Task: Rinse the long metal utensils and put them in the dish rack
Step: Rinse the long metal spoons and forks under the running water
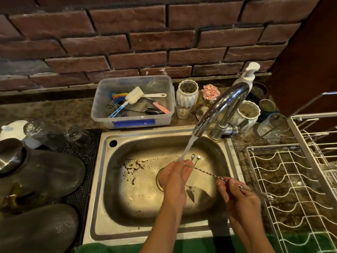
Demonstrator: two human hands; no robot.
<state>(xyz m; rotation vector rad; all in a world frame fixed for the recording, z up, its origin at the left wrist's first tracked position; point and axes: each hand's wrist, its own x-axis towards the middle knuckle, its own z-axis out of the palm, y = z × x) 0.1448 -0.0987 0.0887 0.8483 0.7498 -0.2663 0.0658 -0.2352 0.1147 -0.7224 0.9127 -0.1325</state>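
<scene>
We hold the long spoons (206,171) over the sink (127,207), under the water (187,148). Left hand (176,175) grips the spoon ends & right hand (237,192) pinches the handles.

Plastic tub (102,108) of cleaning brushes behind sink; white vases (187,94), soap pump (248,75) near faucet.

No legible text or labels anywhere.

The head view looks steeply down, close over the sink (102,179), facing a brick wall (127,33).
</scene>
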